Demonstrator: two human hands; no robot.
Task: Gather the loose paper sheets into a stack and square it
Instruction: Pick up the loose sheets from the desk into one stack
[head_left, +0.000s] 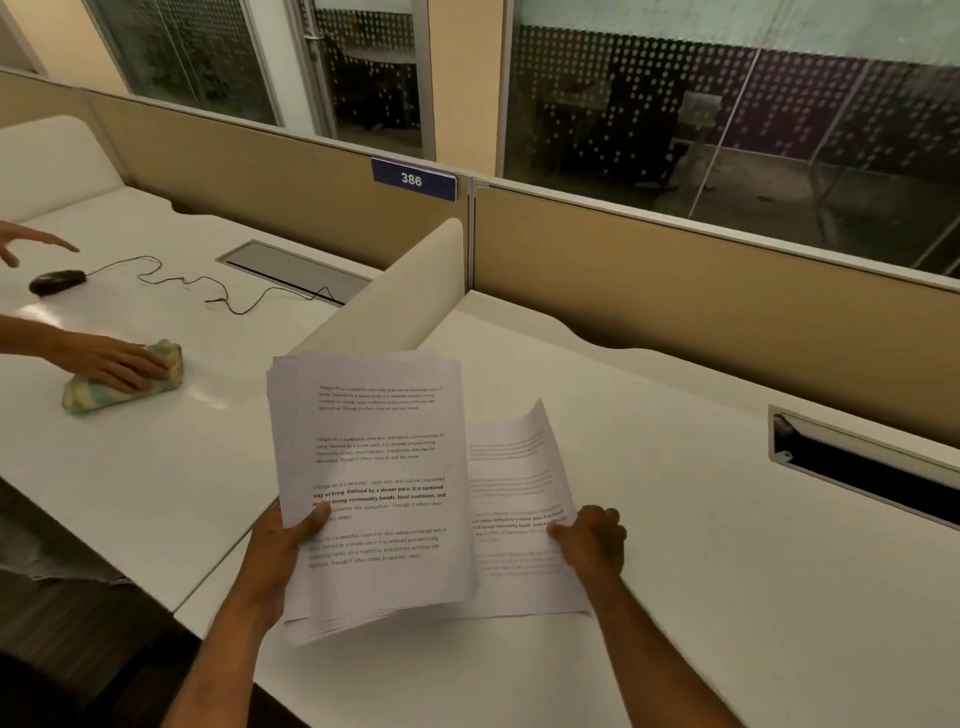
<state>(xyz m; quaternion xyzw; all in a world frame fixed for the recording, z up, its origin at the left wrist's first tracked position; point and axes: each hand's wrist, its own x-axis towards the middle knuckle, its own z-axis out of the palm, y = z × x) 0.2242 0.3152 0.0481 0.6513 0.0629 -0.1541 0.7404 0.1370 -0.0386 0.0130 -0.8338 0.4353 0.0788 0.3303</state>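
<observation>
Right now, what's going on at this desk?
A person is collecting printed sheets. The left hand holds a stack of sheets up off the white desk, edges uneven. The right hand grips one loose sheet beside it, its far end curling up. At the next desk, someone else's hand presses a cloth near a mouse.

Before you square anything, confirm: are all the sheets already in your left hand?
No: the right hand pinches a separate sheet beside the stack held by the left hand.

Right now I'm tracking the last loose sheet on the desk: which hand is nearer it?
Right. The right hand rests on the loose sheet; the left hand holds the stack beside it.
</observation>
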